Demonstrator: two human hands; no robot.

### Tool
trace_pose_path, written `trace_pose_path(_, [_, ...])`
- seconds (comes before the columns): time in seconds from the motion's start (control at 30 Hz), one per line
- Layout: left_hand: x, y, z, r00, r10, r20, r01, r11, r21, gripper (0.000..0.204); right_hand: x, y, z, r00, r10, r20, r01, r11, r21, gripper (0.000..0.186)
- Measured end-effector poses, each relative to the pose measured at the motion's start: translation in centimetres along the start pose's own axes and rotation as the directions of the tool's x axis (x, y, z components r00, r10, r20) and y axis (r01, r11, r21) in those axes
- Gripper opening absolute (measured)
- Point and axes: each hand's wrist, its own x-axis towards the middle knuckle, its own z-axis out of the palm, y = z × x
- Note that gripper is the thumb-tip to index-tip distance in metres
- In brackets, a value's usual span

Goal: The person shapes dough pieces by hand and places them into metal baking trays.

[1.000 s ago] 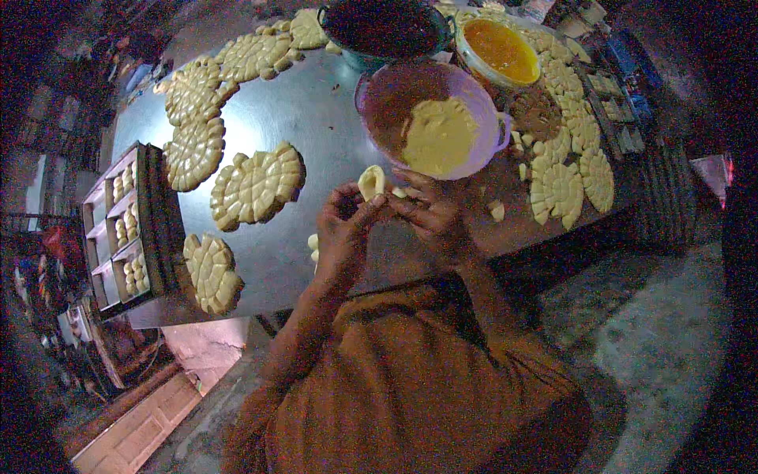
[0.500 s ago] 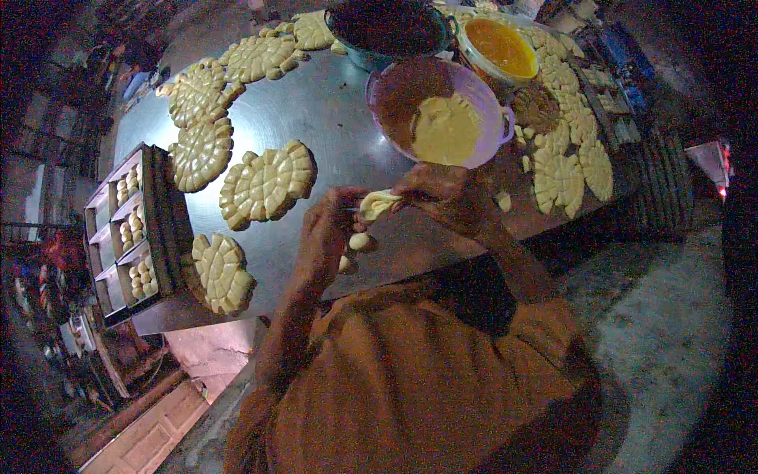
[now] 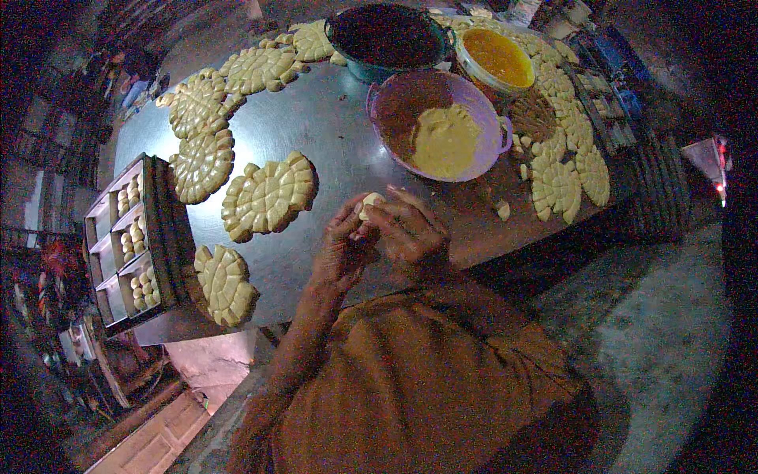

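Close together over the near part of the metal table, both hands are closed on one small piece of pale dough [image 3: 369, 205]. My left hand [image 3: 346, 241] pinches it from the left with bent fingers. From the right, the fingers of my right hand [image 3: 414, 231] press over it and partly cover it. Just beyond them stands a purple basin [image 3: 395, 126] with two side handles, holding a pale yellow paste [image 3: 447, 142]. To the left of my hands lies a round of dough pieces set edge to edge [image 3: 268, 196].
A box with compartments [image 3: 101, 246], some with dough balls, stands at the left edge. More dough rounds [image 3: 224, 286] line the left and far sides, with others [image 3: 556, 188] at right. Behind the basin are a dark green tub [image 3: 369, 69] and a bucket of orange-yellow liquid [image 3: 499, 59].
My right hand has come left and down, away from the basin. The dough, stretched and folded between my hands before, now looks small and rounded. The view has shifted slightly.
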Motion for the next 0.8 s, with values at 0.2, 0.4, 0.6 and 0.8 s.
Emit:
trace_pose_path(0.2, [1.2,0.4,-0.8,0.952,0.305,0.004,-0.294,0.913,0.283,0.038,2.3,-1.5,-1.0,0.731,0.639,0.239,-0.619,0.474,0.627,0.022])
trace_pose_path(0.4, [0.9,1.0,1.5,0.881,0.469,0.058,-0.438,0.764,0.473,0.036,1.3,0.0,-0.8,0.713,0.633,0.302,-0.651,0.438,0.62,0.02])
trace_pose_path(0.6, [1.3,-1.2,-0.6,0.942,0.335,-0.038,-0.306,0.896,0.322,0.035,1.0,1.1,-0.7,0.909,0.353,0.222,-0.416,0.739,0.529,0.031])
trace_pose_path(0.8, [0.2,0.6,1.7,0.977,0.001,-0.214,0.039,0.982,0.183,0.038,-1.2,4.3,-0.6,0.97,-0.142,0.2,0.078,0.951,0.299,0.039])
